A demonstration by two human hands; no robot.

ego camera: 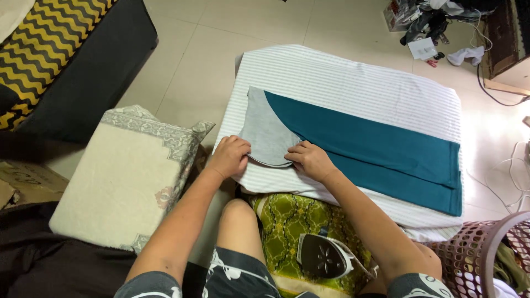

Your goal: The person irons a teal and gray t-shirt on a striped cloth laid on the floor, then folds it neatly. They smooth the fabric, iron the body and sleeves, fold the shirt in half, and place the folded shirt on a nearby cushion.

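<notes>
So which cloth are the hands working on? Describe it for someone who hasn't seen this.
On the striped board lies a long teal garment. At its left end is a grey panel, pinched by both hands: the only grey cloth there.

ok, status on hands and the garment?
Left hand and right hand both pinching the grey sleeve edge. Teal garment flat on striped board. Iron parked below, clear of hands.
</notes>
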